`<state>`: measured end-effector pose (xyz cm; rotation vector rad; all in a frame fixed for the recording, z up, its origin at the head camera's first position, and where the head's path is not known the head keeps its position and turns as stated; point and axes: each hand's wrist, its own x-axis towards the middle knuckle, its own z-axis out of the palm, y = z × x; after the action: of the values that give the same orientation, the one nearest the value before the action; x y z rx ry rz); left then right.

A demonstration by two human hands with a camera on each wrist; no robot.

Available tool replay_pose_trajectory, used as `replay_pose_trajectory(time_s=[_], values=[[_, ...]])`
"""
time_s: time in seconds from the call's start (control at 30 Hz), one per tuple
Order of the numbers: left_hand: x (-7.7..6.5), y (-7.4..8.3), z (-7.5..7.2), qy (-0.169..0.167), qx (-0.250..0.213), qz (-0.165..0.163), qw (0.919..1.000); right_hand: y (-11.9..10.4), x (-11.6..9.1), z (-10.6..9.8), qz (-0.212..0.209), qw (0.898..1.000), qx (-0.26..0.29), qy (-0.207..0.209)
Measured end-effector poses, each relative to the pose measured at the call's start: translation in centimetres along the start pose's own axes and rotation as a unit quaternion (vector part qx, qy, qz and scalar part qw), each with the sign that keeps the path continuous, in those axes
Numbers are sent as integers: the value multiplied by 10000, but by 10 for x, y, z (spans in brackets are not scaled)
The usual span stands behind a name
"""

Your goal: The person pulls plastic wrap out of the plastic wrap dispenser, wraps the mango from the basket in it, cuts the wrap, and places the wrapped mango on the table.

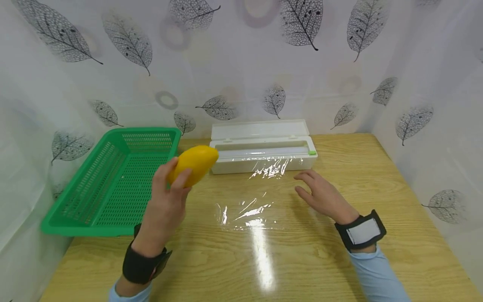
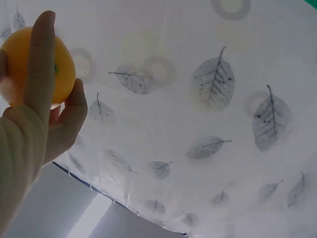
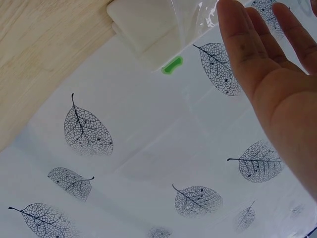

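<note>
basket [image 1: 94,230]: left on table [image 1: 407,235] | box [image 1: 230,168]: back middle of table, right of basket | lid [image 1: 260,131]: at box's rear edge | roll [image 1: 264,152]: in box | film [image 1: 249,209]: from box forward over table | mango [image 1: 199,162]: in left hand [image 1: 167,201], between basket and film | right hand [image 1: 320,193]: right of film, before box's right end | curtain [image 1: 241,63]: behind and beside table

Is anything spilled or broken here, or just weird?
Nothing looks spilled or broken. The clear film pulled from the white box glints like water over the table, but that's just light on its wrinkles.
</note>
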<state>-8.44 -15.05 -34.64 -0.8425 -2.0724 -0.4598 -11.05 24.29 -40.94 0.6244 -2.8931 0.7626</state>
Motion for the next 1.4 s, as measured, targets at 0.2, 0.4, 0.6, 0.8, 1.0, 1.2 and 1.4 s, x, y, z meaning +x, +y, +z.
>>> replay_pose_trajectory(time_s=[0.2,0.4,0.6,0.8,1.0,1.2,1.4], values=[[3,10,20,-133,-422,247,9987,1,1,0,-66,9999,-19,77],[2,14,43,-574,-558,325,9963,1,2,0,-89,9999,-37,88],[4,16,63,-1095,-820,346,9900,1,1,0,-70,9999,-56,89],[10,17,80,-1475,-993,308,9836,1,0,1,-45,10000,-60,54],[12,17,99,-1914,-1134,202,9747,2,-1,1,-29,10000,-65,56],[16,21,123,-2174,-1173,306,9685,2,-1,0,15,10000,-88,22],[17,26,142,-2598,-1425,261,9547,2,0,0,19,10000,-78,31]])
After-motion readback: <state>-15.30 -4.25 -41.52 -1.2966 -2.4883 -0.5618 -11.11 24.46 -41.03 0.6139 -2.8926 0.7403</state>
